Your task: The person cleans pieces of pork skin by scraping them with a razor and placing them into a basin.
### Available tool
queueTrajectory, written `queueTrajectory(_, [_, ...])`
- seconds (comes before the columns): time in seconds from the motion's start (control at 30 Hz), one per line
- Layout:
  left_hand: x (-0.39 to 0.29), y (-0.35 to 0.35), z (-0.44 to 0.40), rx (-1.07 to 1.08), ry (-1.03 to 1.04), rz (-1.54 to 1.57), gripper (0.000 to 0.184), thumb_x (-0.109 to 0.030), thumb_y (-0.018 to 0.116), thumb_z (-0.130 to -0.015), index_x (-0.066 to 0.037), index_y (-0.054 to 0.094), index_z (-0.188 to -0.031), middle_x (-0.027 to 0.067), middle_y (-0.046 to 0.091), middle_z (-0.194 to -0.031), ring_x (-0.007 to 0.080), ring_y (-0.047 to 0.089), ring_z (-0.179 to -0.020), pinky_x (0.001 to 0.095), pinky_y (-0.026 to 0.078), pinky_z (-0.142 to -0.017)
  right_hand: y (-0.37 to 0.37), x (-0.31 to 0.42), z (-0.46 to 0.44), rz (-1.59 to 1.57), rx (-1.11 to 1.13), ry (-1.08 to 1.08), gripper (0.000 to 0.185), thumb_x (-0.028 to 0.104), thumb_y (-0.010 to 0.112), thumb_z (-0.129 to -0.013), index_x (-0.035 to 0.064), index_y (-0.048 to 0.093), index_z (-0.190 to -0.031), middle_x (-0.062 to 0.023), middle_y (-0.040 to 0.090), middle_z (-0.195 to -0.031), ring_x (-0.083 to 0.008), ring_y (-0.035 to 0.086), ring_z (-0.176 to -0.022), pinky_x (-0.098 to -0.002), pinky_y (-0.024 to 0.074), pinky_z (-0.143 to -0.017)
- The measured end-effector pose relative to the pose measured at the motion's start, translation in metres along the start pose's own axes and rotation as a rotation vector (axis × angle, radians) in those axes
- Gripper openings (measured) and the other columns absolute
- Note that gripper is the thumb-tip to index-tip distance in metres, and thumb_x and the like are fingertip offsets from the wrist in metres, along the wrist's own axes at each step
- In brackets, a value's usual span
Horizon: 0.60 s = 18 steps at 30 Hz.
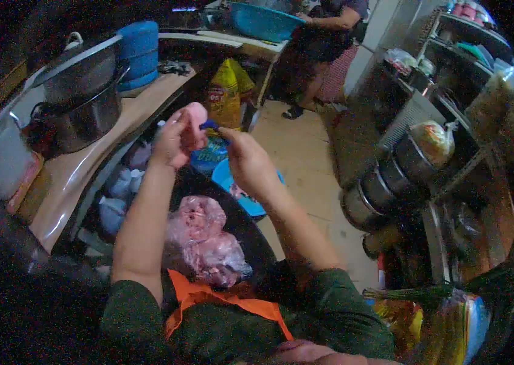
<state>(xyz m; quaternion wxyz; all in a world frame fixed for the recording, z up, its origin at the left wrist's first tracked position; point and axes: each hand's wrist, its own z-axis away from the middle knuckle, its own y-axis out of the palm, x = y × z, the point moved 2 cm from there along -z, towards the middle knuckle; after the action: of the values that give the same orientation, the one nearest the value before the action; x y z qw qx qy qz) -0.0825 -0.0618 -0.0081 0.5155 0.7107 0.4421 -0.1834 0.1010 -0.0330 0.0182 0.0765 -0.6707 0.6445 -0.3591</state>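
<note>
Raised in front of me, my left hand (175,143) is closed around a pale pink piece that looks like raw meat (196,115). My right hand (250,159) grips a small tool with a blue handle (209,124); its working end is against or close to the pink piece, and its kind is hidden. Below my right hand is a light blue basin (223,173) with small pinkish bits inside, partly covered by my forearm. Clear plastic bags of pink raw meat (205,234) rest near my lap, between my forearms.
Large metal pots (90,115) and a blue container (138,55) stand on the left counter. A yellow bag (225,94) sits under the far counter. Another person (330,24) is by a big blue tub (263,23). Stacked pots (385,185) and shelves line the right.
</note>
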Motion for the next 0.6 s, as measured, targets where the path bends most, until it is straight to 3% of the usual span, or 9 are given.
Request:
queueTrajectory(0.03, [-0.005,0.001,0.001,-0.106,0.005,0.033,0.027,-0.025,0.051,-0.084,-0.007,0.05,-0.105,0.0018,0.056,-0.08,0.012,0.056,-0.068,0.0271,0.048,-0.057,0.0,-0.001,0.0,0.016,0.031,-0.003,0.026,0.001,0.047,-0.079,0.0023,0.051,-0.105,-0.0191,0.055,-0.092,-0.0331,0.053,-0.089,-0.036,0.0427,-0.077])
queueTrajectory(0.07, [-0.009,0.019,0.0,-0.366,0.089,0.066,0.028,-0.024,0.051,-0.085,-0.008,0.049,-0.107,0.0015,0.055,-0.082,0.0116,0.056,-0.067,0.0269,0.047,-0.054,-0.003,0.0,-0.002,0.023,0.027,-0.005,0.026,0.001,0.047,-0.079,0.0023,0.051,-0.105,-0.0191,0.055,-0.092,-0.0331,0.053,-0.089,-0.036,0.0427,-0.077])
queueTrajectory(0.2, [-0.01,0.013,-0.001,-0.104,0.067,-0.096,0.028,-0.02,0.05,-0.085,-0.009,0.047,-0.112,0.003,0.056,-0.089,0.0118,0.056,-0.069,0.0235,0.047,-0.056,-0.012,0.008,-0.01,-0.038,-0.076,-0.008,0.028,0.001,0.046,-0.08,0.0032,0.049,-0.107,-0.019,0.054,-0.097,-0.0329,0.053,-0.092,-0.0358,0.0423,-0.078])
queueTrajectory(0.33, [-0.001,0.017,-0.003,-0.144,0.174,-0.166,0.028,-0.02,0.051,-0.085,-0.01,0.048,-0.11,0.0032,0.056,-0.09,0.0116,0.056,-0.07,0.0207,0.046,-0.056,0.008,0.001,-0.006,-0.08,-0.055,0.006,0.03,0.001,0.047,-0.079,0.0035,0.048,-0.109,-0.0193,0.053,-0.102,-0.0337,0.051,-0.095,-0.0362,0.0419,-0.08])
queueTrajectory(0.43, [-0.013,0.002,0.003,-0.217,0.102,-0.176,0.027,-0.021,0.051,-0.085,-0.01,0.048,-0.11,0.0022,0.056,-0.089,0.0104,0.055,-0.074,0.0213,0.045,-0.06,0.012,0.002,0.0,-0.085,-0.056,-0.034,0.031,0.002,0.047,-0.079,0.0051,0.049,-0.109,-0.0192,0.054,-0.099,-0.0342,0.052,-0.093,-0.0363,0.0425,-0.079])
queueTrajectory(0.47, [-0.012,0.007,-0.004,-0.324,0.274,-0.145,0.023,-0.022,0.049,-0.086,-0.012,0.05,-0.106,0.0,0.056,-0.085,0.0089,0.053,-0.076,0.0226,0.044,-0.062,0.012,0.002,0.002,-0.04,0.107,-0.008,0.03,0.002,0.048,-0.079,0.0054,0.051,-0.108,-0.0185,0.055,-0.098,-0.0332,0.053,-0.092,-0.0357,0.0429,-0.079])
queueTrajectory(0.5, [-0.013,0.0,-0.006,-0.322,0.271,-0.145,0.023,-0.022,0.049,-0.086,-0.012,0.05,-0.106,0.0,0.056,-0.085,0.0089,0.053,-0.076,0.0226,0.044,-0.062,0.012,0.001,0.004,0.002,0.271,0.02,0.029,0.003,0.049,-0.078,0.0057,0.052,-0.107,-0.0179,0.056,-0.097,-0.0321,0.054,-0.09,-0.035,0.0433,-0.078])
queueTrajectory(0.57, [-0.023,-0.017,-0.005,-0.326,0.301,-0.029,0.017,-0.024,0.047,-0.087,-0.013,0.052,-0.098,-0.0023,0.055,-0.08,0.0087,0.053,-0.075,0.0237,0.042,-0.063,0.004,0.001,-0.001,-0.031,0.27,0.051,0.028,0.003,0.051,-0.078,0.006,0.054,-0.105,-0.0171,0.057,-0.096,-0.0306,0.055,-0.089,-0.0347,0.0438,-0.078])
queueTrajectory(0.6, [-0.026,-0.019,-0.005,-0.33,0.274,0.062,0.016,-0.028,0.046,-0.087,-0.014,0.053,-0.09,-0.0035,0.053,-0.077,0.0094,0.051,-0.068,0.0238,0.04,-0.054,0.0,0.001,-0.002,-0.064,0.272,0.078,0.026,0.004,0.052,-0.077,0.0062,0.055,-0.103,-0.0162,0.058,-0.095,-0.029,0.056,-0.088,-0.0343,0.0442,-0.077])
